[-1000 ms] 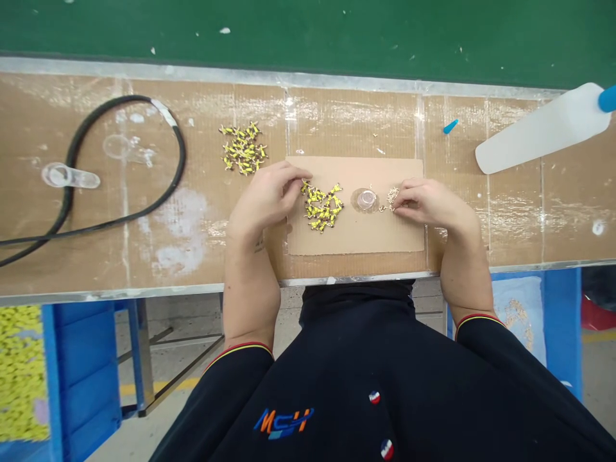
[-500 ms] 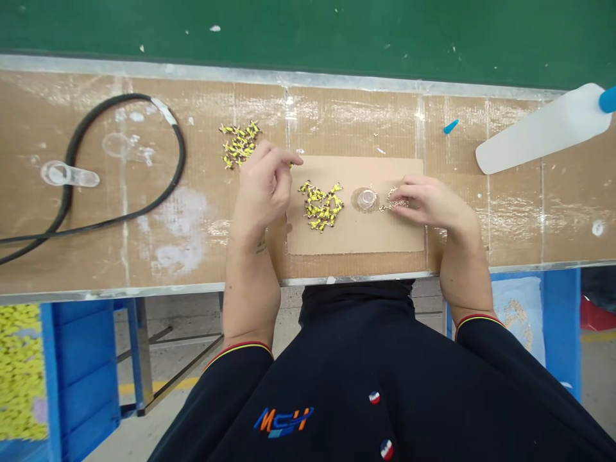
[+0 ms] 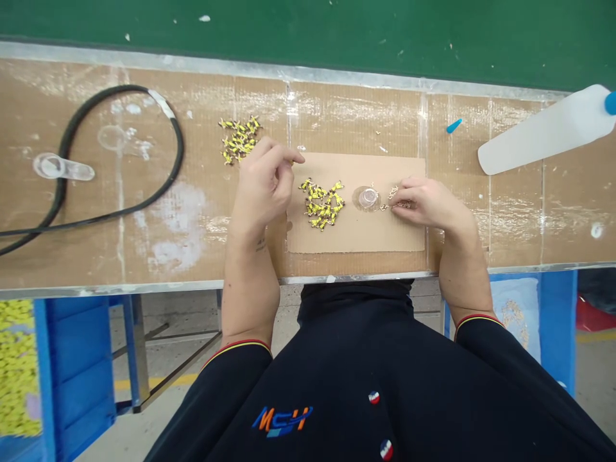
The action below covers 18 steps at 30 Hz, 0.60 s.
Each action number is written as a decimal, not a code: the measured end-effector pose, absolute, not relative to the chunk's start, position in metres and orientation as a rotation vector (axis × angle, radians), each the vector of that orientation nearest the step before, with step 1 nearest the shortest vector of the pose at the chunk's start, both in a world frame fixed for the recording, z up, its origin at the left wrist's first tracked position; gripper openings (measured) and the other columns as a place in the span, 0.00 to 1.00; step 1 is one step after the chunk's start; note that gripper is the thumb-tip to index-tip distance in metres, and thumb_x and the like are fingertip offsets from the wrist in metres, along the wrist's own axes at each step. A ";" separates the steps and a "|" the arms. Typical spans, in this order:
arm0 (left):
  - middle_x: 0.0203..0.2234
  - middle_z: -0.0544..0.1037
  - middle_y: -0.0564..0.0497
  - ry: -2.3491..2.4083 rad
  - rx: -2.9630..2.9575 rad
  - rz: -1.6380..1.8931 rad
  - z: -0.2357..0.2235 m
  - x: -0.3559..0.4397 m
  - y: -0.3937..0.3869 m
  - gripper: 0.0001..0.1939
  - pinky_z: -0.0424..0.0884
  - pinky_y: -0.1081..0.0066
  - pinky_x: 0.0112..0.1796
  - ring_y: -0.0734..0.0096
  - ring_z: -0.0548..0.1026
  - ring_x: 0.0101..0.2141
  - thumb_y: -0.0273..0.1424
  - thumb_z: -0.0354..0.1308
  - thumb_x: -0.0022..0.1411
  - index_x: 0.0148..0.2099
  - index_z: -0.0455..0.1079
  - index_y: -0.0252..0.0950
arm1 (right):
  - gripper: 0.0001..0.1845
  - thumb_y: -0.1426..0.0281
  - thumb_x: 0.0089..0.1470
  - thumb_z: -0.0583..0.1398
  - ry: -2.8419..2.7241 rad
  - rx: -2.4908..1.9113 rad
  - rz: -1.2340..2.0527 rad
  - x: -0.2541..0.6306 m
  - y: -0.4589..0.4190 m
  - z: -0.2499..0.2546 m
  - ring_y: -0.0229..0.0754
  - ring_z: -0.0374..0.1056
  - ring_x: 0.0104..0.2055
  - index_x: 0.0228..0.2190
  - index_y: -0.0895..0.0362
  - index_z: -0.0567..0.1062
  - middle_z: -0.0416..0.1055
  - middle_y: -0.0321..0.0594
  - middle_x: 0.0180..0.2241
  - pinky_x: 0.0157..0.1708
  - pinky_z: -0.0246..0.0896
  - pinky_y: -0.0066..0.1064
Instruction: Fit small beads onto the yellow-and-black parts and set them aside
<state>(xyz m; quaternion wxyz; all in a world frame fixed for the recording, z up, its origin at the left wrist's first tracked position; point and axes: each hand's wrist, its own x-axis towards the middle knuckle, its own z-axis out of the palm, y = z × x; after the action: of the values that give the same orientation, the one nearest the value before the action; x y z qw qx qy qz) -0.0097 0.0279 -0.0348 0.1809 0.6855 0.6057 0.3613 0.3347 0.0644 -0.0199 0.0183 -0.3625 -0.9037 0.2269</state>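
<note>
Left hand (image 3: 264, 183) sits over the near-left corner of the flat tan cardboard sheet (image 3: 385, 237), thumb and forefinger brought close, fingertips just past the sheet's left edge. Can't tell if it holds anything; too small at this resolution. Right hand (image 3: 426, 204) rests low on the sheet's right side, fingers pinched nearly closed on a fine pale-gold metal strand (image 3: 397, 205), which seems to be held down against the cardboard. Strand lies just right of a round clear plastic cup (image 3: 368, 199). Yellow-and-black metal parts (image 3: 321, 205) are piled mid-sheet between the hands, within easy reach of both. A second pile of yellow-and-black parts (image 3: 239, 140) lies on the cardboard-covered bench (image 3: 144, 256) beyond the sheet's far-left corner, kept separate.
</note>
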 end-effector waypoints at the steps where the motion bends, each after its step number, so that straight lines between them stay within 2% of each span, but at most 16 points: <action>1: 0.34 0.75 0.48 1.708 1.929 1.025 -0.035 -0.010 0.028 0.07 0.79 0.58 0.46 0.65 0.74 0.37 0.32 0.54 0.69 0.39 0.74 0.46 | 0.11 0.68 0.61 0.59 -2.816 -1.124 0.705 0.334 0.064 -0.021 0.46 0.71 0.38 0.33 0.53 0.83 0.77 0.43 0.34 0.37 0.59 0.36; 9: 0.34 0.74 0.49 1.693 1.888 1.039 -0.035 -0.010 0.029 0.06 0.78 0.58 0.48 0.64 0.75 0.38 0.33 0.55 0.69 0.39 0.73 0.46 | 0.11 0.69 0.64 0.55 -2.721 -1.096 0.790 0.340 0.066 -0.021 0.49 0.69 0.40 0.33 0.55 0.76 0.73 0.46 0.34 0.41 0.63 0.40; 14: 0.34 0.77 0.48 1.679 1.936 1.070 -0.033 -0.009 0.028 0.09 0.75 0.56 0.47 0.62 0.77 0.39 0.33 0.52 0.71 0.37 0.72 0.44 | 0.08 0.70 0.64 0.54 -2.619 -1.088 0.874 0.344 0.070 -0.011 0.46 0.67 0.35 0.32 0.52 0.70 0.74 0.43 0.33 0.38 0.60 0.37; 18: 0.32 0.78 0.50 1.687 1.906 1.046 -0.031 -0.009 0.025 0.11 0.73 0.60 0.43 0.65 0.76 0.34 0.31 0.50 0.71 0.38 0.72 0.44 | 0.07 0.72 0.63 0.53 -2.606 -1.144 0.890 0.345 0.071 -0.011 0.44 0.67 0.33 0.33 0.52 0.70 0.76 0.42 0.33 0.37 0.59 0.36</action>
<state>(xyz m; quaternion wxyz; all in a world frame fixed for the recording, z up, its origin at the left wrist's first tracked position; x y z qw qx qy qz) -0.0085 0.0248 -0.0315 0.1935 0.6796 0.6014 0.3728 0.3445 0.0706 -0.0106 0.0796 -0.3822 -0.8712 0.2976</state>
